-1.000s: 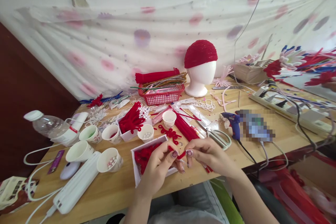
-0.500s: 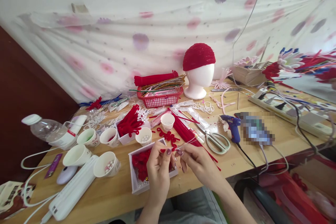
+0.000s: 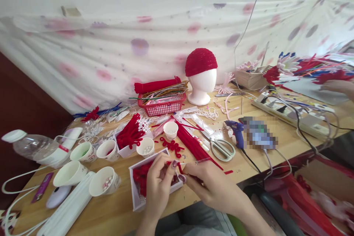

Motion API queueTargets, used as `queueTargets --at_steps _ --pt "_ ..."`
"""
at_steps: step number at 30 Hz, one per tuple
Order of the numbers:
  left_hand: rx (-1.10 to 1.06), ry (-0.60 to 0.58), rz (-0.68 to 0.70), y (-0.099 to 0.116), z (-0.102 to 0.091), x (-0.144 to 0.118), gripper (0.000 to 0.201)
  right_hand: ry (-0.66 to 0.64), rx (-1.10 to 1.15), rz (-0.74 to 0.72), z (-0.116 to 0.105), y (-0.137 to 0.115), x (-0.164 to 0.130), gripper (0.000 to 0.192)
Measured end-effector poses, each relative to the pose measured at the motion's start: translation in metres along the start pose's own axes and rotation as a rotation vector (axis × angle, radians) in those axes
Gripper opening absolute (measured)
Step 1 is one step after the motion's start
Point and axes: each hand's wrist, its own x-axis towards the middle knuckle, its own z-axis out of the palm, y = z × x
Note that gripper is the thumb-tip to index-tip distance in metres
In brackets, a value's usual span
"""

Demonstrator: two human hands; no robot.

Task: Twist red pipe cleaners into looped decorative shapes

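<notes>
Above the front edge of a white box, my left hand pinches a small red fuzzy pipe cleaner between thumb and index finger. My right hand has its fingers curled round the other end, so part of the piece is hidden. A thin clear strand shows by the right knuckles. Red fuzzy pieces and white beads fill the box. Just behind the hands lie curled red pipe cleaner shapes and a bundle of straight red pipe cleaners.
Paper cups with beads stand at left, near a plastic bottle. Scissors and a blue glue gun lie right of the bundle. Behind are a red basket and a foam head. Another person's hand is at far right.
The view has swung right. My right hand has turned, its fingers now more curled, and the red pipe cleaner stands bent between my hands. Another person's hand has come in at the right edge.
</notes>
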Motion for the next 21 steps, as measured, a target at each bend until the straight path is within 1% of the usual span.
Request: queueTargets --at_steps 2,4,8,12,13,15,18,20,21 --pt "-0.1 -0.024 -0.098 0.004 -0.003 -0.001 0.027 -0.022 0.048 0.002 -0.005 0.0 -0.002 0.027" --pt "-0.138 -0.026 -0.162 0.007 -0.003 -0.003 0.029 -0.024 0.09 0.016 -0.009 0.0 -0.005 0.027" --pt "-0.039 -0.044 -0.201 0.01 0.003 -0.006 0.028 0.014 0.141 0.019 -0.009 0.002 -0.008 0.025" --pt "0.01 -0.037 -0.262 0.01 0.009 -0.008 0.026 0.034 0.079 -0.004 -0.006 0.004 -0.01 0.021" --pt "0.032 -0.037 -0.257 0.01 0.01 -0.009 0.027 0.053 0.046 -0.014 -0.005 0.005 -0.011 0.021" --pt "0.075 -0.042 -0.234 0.01 0.01 -0.009 0.028 0.139 -0.042 -0.057 -0.005 0.007 -0.011 0.025" --pt "0.071 -0.063 -0.22 0.01 0.008 -0.011 0.028 0.28 -0.151 -0.173 -0.007 0.011 -0.009 0.033" --pt "0.018 -0.081 -0.237 0.012 0.006 -0.011 0.026 0.307 -0.14 -0.214 -0.009 0.015 -0.008 0.032" --pt "-0.018 -0.088 -0.256 0.012 0.005 -0.01 0.026 0.306 -0.103 -0.21 -0.01 0.017 -0.008 0.029"
